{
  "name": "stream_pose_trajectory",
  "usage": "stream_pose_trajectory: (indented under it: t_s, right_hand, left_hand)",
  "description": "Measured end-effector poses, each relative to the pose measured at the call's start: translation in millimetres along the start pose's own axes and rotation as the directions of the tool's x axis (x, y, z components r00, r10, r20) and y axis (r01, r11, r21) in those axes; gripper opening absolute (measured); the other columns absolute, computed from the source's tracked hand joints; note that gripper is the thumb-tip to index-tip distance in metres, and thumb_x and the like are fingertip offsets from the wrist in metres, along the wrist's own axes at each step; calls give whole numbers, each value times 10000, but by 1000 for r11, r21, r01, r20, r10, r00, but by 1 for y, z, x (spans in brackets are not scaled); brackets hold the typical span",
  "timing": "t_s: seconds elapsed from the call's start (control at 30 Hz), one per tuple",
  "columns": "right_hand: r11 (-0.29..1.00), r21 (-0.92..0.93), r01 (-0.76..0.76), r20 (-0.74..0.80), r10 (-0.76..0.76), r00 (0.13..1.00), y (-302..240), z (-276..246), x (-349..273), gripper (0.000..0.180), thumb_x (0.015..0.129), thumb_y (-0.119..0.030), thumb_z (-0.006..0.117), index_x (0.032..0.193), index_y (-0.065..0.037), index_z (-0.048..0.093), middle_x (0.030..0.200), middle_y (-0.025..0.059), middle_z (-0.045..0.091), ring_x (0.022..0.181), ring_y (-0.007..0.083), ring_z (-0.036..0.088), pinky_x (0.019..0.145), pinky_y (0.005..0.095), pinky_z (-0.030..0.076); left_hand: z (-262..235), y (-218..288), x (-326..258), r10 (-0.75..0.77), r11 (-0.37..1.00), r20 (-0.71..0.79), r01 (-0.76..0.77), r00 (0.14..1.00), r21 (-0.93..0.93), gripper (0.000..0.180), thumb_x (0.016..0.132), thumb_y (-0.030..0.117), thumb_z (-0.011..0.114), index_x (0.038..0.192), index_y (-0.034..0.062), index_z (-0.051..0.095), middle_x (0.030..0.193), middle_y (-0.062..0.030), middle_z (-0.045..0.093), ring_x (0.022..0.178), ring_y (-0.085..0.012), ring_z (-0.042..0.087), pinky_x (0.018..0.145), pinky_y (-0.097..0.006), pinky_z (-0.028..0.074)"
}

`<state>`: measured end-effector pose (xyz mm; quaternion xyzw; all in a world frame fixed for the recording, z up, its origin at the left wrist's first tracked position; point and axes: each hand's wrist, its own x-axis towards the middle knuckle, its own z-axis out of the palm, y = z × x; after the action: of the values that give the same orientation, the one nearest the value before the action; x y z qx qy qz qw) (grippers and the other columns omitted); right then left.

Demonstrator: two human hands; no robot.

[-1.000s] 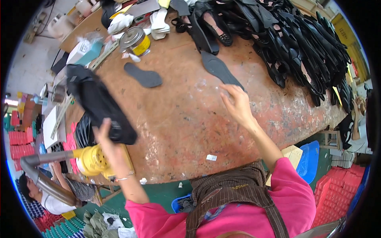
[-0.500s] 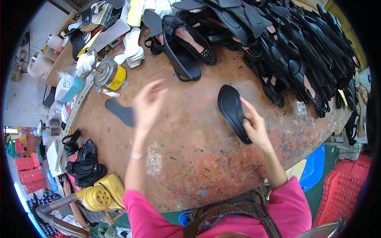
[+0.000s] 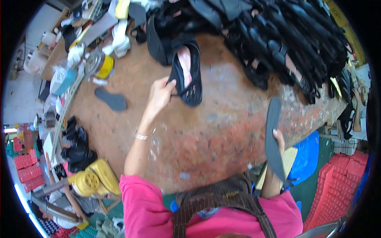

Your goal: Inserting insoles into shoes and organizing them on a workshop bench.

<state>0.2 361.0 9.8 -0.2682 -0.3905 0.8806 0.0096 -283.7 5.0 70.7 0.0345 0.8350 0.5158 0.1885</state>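
In my left hand (image 3: 159,94) is a black shoe (image 3: 195,71) with a pale pink inside, pinched by its near left edge above the middle of the table. My right hand (image 3: 279,139) grips a dark grey insole (image 3: 272,123), raised on edge at the table's right front. That insole hides part of my right forearm, and only some fingers show. Another grey insole (image 3: 111,99) lies flat on the table, left of my left hand. Just beyond the held shoe, a black sole piece (image 3: 156,43) rests near the shoe pile.
A large heap of black shoes (image 3: 274,43) fills the far right of the table (image 3: 190,142). At the left stand a can with a yellow label (image 3: 104,66), black sandals (image 3: 77,148) and a yellow machine (image 3: 93,180). Right of the table are a blue bin (image 3: 305,156) and red stacks (image 3: 335,186).
My left hand has reached right and taken hold of a black shoe, drawing it nearer. My right hand has moved right and toward me with the insole, now turned on edge. The view has shifted.
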Motion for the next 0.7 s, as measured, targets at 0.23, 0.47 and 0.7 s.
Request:
stream_pose_trajectory:
  t_s: [0.23,0.47,0.7]
  right_hand:
    - [1000,-26,13,334,-4,943,0,96,-16,527,1055,-336,366,1406,56,396,1333,227,540,968,243,673,784,345,591]
    - [281,-668,689,641,-253,725,27,149,-27,511,1025,-387,433,1258,37,597,1257,180,599,1069,257,605,876,362,498]
    - [-36,-328,944,931,156,329,144,196,-54,321,690,-110,771,1008,-76,748,1181,103,635,1103,285,563,994,453,415]
  left_hand:
    - [-1,-68,-222,-135,766,-61,143,989,627,211,934,238,564,916,60,675,793,-243,654,755,-455,604,672,-478,471]
    - [21,-144,-325,25,947,-693,205,721,247,265,945,134,634,1177,7,656,969,-78,653,714,-120,569,621,-273,460]
    - [56,-185,-333,-336,886,-592,34,732,-462,429,928,14,642,1344,-12,539,993,-65,587,654,-68,576,517,-217,547]
